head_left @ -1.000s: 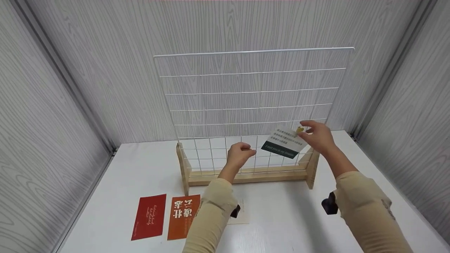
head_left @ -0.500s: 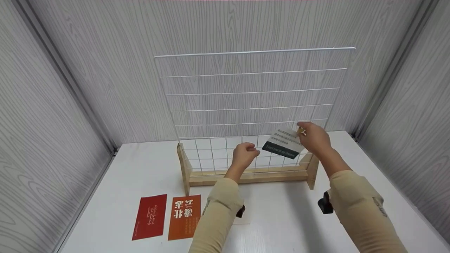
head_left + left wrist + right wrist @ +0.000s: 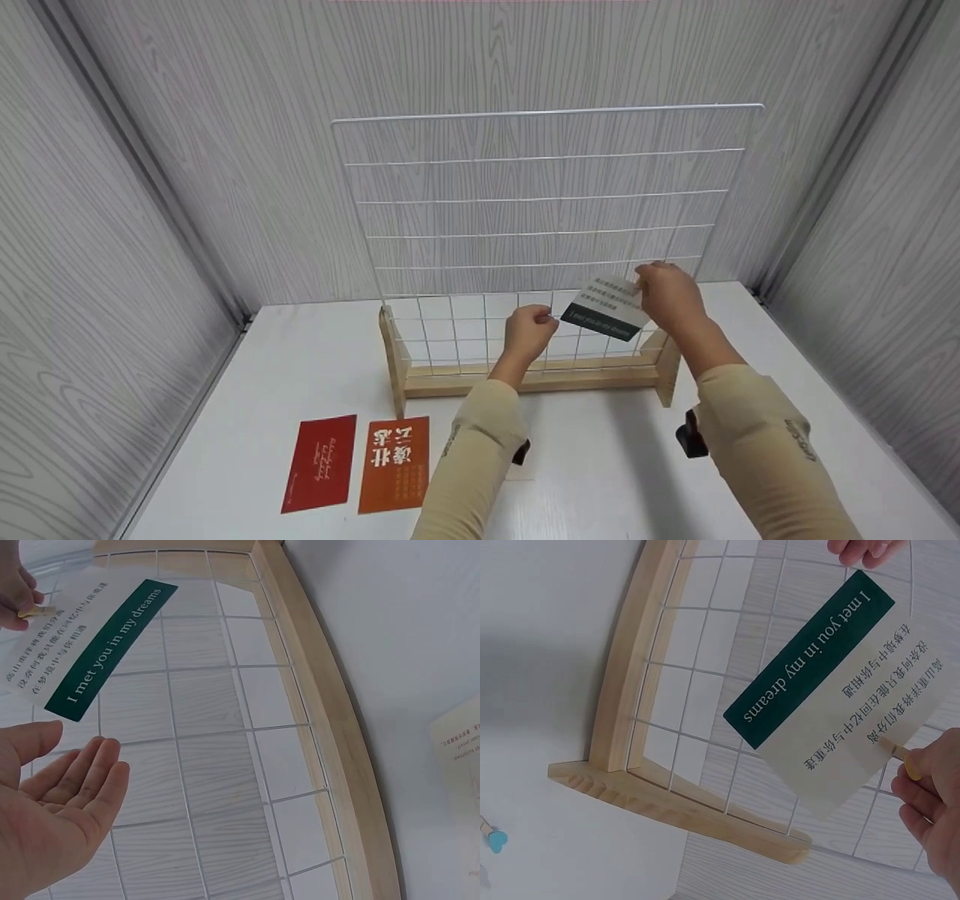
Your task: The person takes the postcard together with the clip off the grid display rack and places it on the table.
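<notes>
My right hand (image 3: pixel 670 296) pinches a small wooden clothespin (image 3: pixel 900 754) with a yellow tip. The clothespin sits on the upper right part of a white card (image 3: pixel 609 306) with a dark green band reading "I met you in my dreams". Tilted, the card hangs in front of a white wire grid (image 3: pixel 546 157). Just left of the card's lower corner is my left hand (image 3: pixel 529 331). In the left wrist view its fingers are loosely bent, thumb apart, holding nothing, with a gap between them and the card.
The grid stands upright in a wooden base (image 3: pixel 592 380) on the white table. A red card (image 3: pixel 321 465) and an orange card (image 3: pixel 395 465) lie front left. A pale card (image 3: pixel 463 765) lies partly hidden by the left arm. A clip with a blue heart (image 3: pixel 496 840) lies on the table.
My left hand has shifted right, closer to the card. My right hand has turned slightly, and its fingers now cover the yellow clothespin in the head view. The card has barely moved.
</notes>
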The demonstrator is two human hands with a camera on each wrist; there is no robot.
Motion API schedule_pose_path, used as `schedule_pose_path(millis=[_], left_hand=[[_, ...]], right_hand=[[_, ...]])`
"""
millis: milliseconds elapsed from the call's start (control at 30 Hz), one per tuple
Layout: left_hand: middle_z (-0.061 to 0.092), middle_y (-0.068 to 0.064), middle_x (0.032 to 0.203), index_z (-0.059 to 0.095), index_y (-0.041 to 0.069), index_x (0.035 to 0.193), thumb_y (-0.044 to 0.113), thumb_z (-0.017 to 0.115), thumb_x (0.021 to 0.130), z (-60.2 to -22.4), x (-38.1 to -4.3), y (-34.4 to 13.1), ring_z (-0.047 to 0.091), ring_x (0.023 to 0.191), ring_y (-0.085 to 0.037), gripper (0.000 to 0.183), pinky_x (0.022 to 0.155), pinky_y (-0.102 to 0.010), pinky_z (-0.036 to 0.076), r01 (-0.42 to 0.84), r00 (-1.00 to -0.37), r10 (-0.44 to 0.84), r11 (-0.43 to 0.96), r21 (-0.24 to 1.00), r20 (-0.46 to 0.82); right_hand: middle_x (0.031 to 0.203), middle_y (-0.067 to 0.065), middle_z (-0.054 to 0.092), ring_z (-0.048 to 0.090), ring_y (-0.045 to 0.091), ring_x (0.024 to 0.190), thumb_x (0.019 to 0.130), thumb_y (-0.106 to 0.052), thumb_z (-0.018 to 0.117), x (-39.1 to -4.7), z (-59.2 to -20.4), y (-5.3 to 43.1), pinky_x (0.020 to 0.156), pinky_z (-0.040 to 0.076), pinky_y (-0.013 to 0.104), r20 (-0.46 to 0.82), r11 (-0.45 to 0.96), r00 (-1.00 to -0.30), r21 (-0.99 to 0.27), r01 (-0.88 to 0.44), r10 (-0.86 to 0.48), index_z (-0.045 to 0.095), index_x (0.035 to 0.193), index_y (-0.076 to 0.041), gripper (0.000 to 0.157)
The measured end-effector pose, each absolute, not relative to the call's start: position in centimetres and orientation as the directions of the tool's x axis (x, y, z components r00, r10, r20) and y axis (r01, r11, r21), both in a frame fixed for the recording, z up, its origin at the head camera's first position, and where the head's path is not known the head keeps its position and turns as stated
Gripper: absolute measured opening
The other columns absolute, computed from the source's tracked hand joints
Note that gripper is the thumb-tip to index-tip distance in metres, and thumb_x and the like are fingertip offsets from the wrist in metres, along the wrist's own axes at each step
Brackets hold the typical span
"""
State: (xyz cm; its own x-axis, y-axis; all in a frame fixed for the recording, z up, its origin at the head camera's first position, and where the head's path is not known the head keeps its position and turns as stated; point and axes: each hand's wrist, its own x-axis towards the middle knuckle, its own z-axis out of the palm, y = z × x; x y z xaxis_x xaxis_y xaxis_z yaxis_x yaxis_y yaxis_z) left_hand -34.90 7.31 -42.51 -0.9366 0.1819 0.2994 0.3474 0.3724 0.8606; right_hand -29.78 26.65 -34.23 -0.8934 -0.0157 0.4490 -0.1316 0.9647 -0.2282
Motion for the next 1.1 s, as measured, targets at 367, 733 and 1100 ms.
schedule_pose_path(millis=[367, 733, 1100], left_hand=[[0.064, -0.007, 0.076, 0.064, -0.003, 0.09, 0.005, 0.062, 0.076, -40.2, -32.8, 7.4, 0.059, 0.072, -0.013, 0.016, 0.063, -0.02, 0.046, 0.411, -0.911, 0.178, 0.335, 0.848, 0.372], [0.063, -0.003, 0.071, 0.067, 0.001, 0.081, 0.004, 0.063, 0.075, -40.3, -32.7, 8.6, 0.057, 0.064, -0.009, 0.008, 0.058, -0.017, 0.044, 0.426, -0.905, 0.18, 0.381, 0.821, 0.386], [0.062, -0.002, 0.067, 0.067, 0.0, 0.078, 0.002, 0.062, 0.077, -40.3, -32.4, 8.8, 0.056, 0.055, -0.004, 0.006, 0.05, -0.015, 0.044, 0.391, -0.92, 0.179, 0.349, 0.852, 0.349]], right_hand=[[0.091, 0.02, 0.057, 0.053, 0.034, 0.089, 0.083, 0.005, 0.046, -29.9, -34.2, 26.8, 0.076, 0.044, 0.041, 0.468, 0.961, -0.884, -0.233, -0.145, -0.02, 0.057, 0.098, 0.006, 0.018], [0.09, 0.02, 0.058, 0.054, 0.034, 0.087, 0.082, 0.007, 0.048, -30.1, -34.4, 27.0, 0.074, 0.044, 0.041, 0.502, 0.957, -0.864, -0.229, -0.178, -0.04, 0.058, 0.094, 0.008, 0.015], [0.096, 0.023, 0.057, 0.054, 0.035, 0.09, 0.081, 0.008, 0.047, -30.0, -33.8, 27.3, 0.075, 0.043, 0.046, 0.4, 0.921, -0.916, -0.362, -0.142, 0.016, 0.059, 0.097, 0.008, 0.02]])
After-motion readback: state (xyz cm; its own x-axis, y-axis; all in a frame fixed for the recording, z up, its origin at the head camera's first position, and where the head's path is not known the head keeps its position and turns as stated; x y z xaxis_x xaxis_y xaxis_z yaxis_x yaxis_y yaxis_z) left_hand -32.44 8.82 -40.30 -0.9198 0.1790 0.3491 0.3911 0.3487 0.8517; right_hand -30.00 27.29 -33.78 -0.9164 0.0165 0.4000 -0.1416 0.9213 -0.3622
